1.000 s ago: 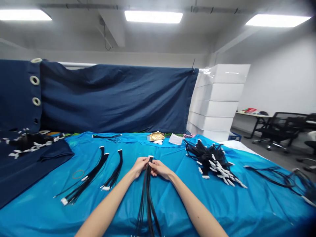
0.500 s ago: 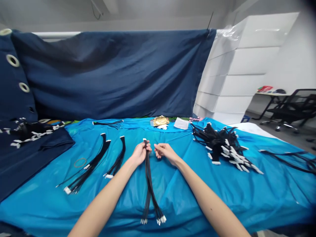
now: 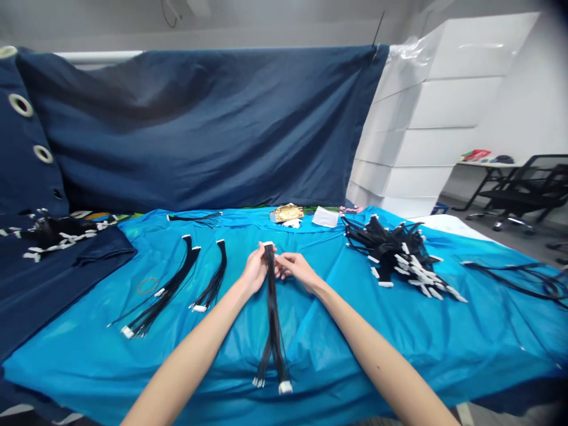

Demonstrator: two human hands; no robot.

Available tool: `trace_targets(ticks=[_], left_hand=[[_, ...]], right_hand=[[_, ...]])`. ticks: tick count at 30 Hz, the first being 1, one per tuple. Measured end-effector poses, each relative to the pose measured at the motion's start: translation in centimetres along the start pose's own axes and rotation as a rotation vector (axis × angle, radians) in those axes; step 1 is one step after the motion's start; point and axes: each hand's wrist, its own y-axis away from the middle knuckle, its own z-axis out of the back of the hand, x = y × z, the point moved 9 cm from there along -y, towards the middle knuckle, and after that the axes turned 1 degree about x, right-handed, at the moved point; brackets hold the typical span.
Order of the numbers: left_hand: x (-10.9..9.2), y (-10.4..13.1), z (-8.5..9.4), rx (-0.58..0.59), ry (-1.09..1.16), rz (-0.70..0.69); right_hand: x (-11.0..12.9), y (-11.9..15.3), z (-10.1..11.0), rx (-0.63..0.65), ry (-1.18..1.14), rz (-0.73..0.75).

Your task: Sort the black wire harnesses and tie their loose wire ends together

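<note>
A black wire harness (image 3: 272,296) hangs toward me over the blue cloth, its white connector at the top end. My left hand (image 3: 257,269) is closed around it just below that connector. From the right, my right hand (image 3: 296,269) has its fingers curled and pressed together against the upper wires; the exact fingertip contact is partly hidden. At the near end the wires split into two strands, one ending in a white connector (image 3: 285,387), the other in small bare-looking terminals (image 3: 258,382).
Several similar harnesses (image 3: 215,278) lie left of my arms, near a thin rubber band (image 3: 147,286). A heap of harnesses (image 3: 399,254) is on the right, with loose black cables (image 3: 515,278) beyond. A gold packet (image 3: 287,213) and white packet (image 3: 325,217) sit at the back.
My right hand has come left, from apart to touching the harness. My left hand has turned the harness slightly, and its lower end has shifted. The view has tilted a little.
</note>
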Motion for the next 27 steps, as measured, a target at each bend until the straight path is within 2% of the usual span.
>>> trace_targets(ticks=[4, 9, 15, 27], left_hand=[[0.1, 0.1, 0.6, -0.04, -0.063, 0.019], [0.2, 0.0, 0.4, 0.001, -0.146, 0.018], [0.1, -0.1, 0.4, 0.034, -0.294, -0.031], [-0.6, 0.1, 0.4, 0.021, -0.441, -0.05]], right_hand=[[0.9, 0.1, 1.1, -0.117, 0.008, 0.068], [1.2, 0.1, 1.2, -0.107, -0.04, 0.069], [0.9, 0.1, 2.0, -0.173, -0.091, 0.045], [0.6, 0.0, 2.7, -0.201, -0.101, 0.022]])
